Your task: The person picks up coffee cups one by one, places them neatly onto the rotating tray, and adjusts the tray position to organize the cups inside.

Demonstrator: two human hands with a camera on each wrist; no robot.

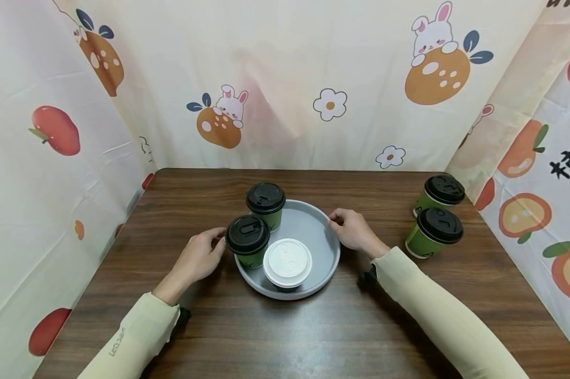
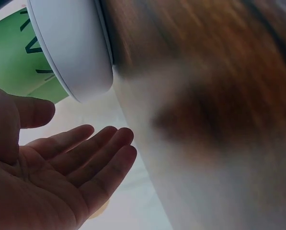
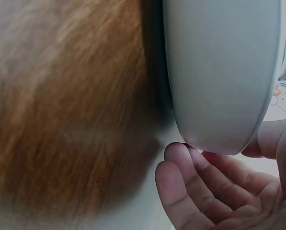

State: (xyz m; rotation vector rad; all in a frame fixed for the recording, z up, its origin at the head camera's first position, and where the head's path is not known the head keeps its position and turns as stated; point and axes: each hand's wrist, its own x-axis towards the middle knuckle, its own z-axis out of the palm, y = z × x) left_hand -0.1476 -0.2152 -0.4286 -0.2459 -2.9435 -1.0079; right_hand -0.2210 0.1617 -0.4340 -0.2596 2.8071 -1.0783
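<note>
A round grey tray (image 1: 320,252) lies on the table, bearing two green paper cups with black lids, a rear cup (image 1: 268,218) and a left cup (image 1: 253,259). With them stands a white-lidded cup (image 1: 287,262), its body mostly hidden. My left hand (image 1: 199,257) is beside the tray's left side, near the left cup. Its fingers are loosely bent and the palm (image 2: 42,187) is empty, a little apart from the tray wall (image 2: 75,48). At the tray's right rim, my right hand (image 1: 353,230) grips the edge, fingertips (image 3: 178,155) against the outer wall, thumb partly hidden behind it.
Two more green cups with black lids, a rear one (image 1: 427,201) and a front one (image 1: 420,242), stand on the right of the brown wooden table (image 1: 285,342). A printed cloth (image 1: 285,63) encloses the back and both sides.
</note>
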